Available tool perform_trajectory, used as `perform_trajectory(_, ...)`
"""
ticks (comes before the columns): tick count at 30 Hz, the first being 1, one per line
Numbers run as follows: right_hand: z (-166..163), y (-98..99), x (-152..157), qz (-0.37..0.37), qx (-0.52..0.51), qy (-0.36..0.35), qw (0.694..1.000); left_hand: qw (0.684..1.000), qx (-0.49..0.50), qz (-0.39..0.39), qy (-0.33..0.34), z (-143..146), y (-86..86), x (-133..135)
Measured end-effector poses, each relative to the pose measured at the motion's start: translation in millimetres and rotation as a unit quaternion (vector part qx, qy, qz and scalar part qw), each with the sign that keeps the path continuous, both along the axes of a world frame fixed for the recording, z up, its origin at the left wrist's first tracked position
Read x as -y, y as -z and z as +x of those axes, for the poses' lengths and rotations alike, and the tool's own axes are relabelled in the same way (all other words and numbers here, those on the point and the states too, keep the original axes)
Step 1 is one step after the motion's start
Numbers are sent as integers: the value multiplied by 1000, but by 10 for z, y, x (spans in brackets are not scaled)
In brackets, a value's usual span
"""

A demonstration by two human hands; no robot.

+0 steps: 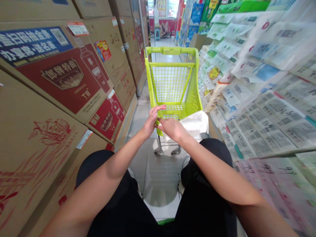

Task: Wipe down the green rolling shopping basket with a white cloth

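My left hand [150, 122] is at the near left corner of a lime-green shopping cart [180, 50], its fingers stretched out over the basket. Beside it, my right hand [172, 127] has its fingers curled, with their tips meeting or nearly touching my left hand. What those curled fingers grip, if anything, is hidden. A white sheet of cloth or thin plastic [196, 122] drapes over the cart's near right edge, partly beneath my right hand. The visible part of the basket's grid floor [174, 108] has nothing on it.
Stacked cardboard boxes [66, 75] with red labels wall in the left side. Wrapped packages [266, 121] with handwritten prices are piled on the right. My knees stand on either side of the tiled floor [160, 177]. A blue stool [157, 33] is far down the aisle.
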State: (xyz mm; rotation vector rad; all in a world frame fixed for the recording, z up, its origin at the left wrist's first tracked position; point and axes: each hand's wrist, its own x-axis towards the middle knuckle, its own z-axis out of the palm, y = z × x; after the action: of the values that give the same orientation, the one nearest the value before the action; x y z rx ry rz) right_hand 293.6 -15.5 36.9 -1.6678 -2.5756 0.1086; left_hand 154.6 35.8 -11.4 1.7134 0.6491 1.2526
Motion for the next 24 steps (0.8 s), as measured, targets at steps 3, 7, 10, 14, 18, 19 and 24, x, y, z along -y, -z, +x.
perform_trajectory(3,63,18,23,41,-29,-17,999,998,-57,26,-19,-51,-45,-6)
perform_trajectory(7,424,-47,59,121,-62,-54,989,982,-151,85,-75,-194,-148,42)
perform_trajectory(10,799,-100,41,84,-20,12,996,964,-191,93,-162,-234,-131,25)
perform_trajectory(14,1039,-92,4,-9,86,42,995,974,-82,-78,-195,-113,25,-118)
perform_trajectory(18,930,-66,23,-18,114,54,992,953,102,-262,-112,72,104,-190)
perform_trajectory(19,887,-65,28,-20,113,56,992,944,133,-284,-101,102,97,-189)
perform_trajectory(24,666,-42,28,-7,104,37,994,907,208,-351,-102,135,15,-160)
